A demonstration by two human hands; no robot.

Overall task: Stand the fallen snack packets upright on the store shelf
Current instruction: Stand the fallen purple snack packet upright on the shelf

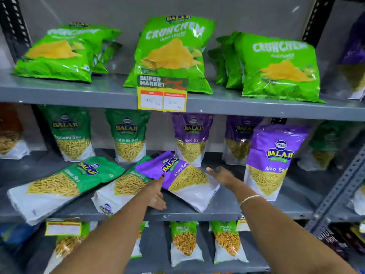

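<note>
Purple Aloo Sev packet (177,177) lies tilted on the middle shelf (217,211), propped over a fallen green packet (122,186). Left hand (156,192) sits at its lower edge, fingers loose and open; right hand (222,176) reaches in flat and open, touching its right side, near an upright purple packet (270,161)

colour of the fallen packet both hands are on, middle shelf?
Purple top, white bottom, clear window showing yellow sev: the fallen Aloo Sev packet. Head view.
</note>
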